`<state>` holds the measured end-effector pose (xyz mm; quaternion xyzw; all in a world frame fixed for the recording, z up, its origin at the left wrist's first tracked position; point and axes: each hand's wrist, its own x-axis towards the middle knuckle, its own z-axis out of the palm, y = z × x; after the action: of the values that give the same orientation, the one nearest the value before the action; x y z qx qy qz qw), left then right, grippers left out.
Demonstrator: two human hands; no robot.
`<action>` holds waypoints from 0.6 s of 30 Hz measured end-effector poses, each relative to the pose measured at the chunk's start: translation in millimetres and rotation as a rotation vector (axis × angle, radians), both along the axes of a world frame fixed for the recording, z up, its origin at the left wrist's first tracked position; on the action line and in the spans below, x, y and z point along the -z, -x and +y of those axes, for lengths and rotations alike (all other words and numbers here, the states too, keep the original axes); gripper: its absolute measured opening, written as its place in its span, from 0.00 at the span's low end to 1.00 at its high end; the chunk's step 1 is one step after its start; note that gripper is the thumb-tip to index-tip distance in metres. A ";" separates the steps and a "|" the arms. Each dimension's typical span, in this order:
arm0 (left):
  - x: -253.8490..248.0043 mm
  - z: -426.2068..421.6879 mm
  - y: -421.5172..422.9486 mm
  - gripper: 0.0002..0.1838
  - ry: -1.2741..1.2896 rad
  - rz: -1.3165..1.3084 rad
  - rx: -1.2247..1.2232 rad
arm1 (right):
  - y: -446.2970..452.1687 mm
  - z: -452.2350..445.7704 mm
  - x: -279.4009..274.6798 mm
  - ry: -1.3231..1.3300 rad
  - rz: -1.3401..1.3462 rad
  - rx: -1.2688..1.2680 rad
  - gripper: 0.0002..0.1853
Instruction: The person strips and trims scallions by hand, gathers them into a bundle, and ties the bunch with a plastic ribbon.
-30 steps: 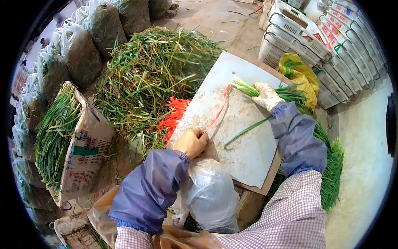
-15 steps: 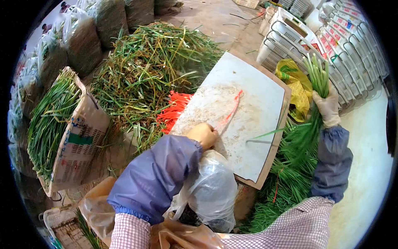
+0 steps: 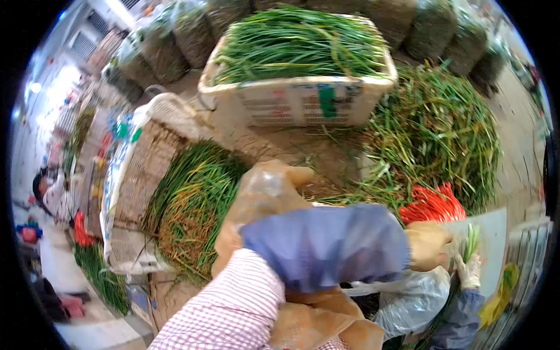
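My right hand (image 3: 468,272), in a pale glove, is closed around a bunch of chives (image 3: 472,240), stalk ends up, at the lower right. Just left of it my left hand (image 3: 430,245), gloved, rests at the near edge of the white board (image 3: 494,233). Its fingers look curled, but motion blur and the angle hide what may be in them. Beyond the left hand lies a bundle of red ties (image 3: 434,204). A clear plastic bag (image 3: 415,298) sits below the left wrist.
A white basket (image 3: 274,111) of chives stands ahead, beside a heap of leaf trimmings (image 3: 437,128). Left of me a tipped crate (image 3: 146,175) has loose chives (image 3: 198,216) before it. Filled bags (image 3: 385,20) line the back. A yellow bag (image 3: 501,297) lies far right.
My view has swung left, bringing the basket to the middle and the board to the right edge. The right hand, still holding the chives, has come close to the left hand.
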<state>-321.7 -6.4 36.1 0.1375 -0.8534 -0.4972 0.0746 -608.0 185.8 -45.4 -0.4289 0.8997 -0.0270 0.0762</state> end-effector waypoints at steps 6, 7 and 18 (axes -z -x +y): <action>-15.0 -58.8 -243.8 0.14 -0.370 0.147 -0.591 | -100.3 -176.2 -85.7 0.339 -0.448 -0.352 0.27; -8.8 -60.3 -285.5 0.13 -0.543 0.226 -0.798 | -149.6 -209.2 -93.6 0.405 -0.697 -0.350 0.25; 173.1 131.7 -506.6 0.14 -0.713 -0.347 -1.544 | -611.9 -373.6 -18.3 -0.874 -0.395 -1.780 0.30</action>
<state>184.8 125.3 -137.0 0.7673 -0.3142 -0.5172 0.2123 3.9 -187.8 -27.2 -0.8667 0.1550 0.3009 0.3665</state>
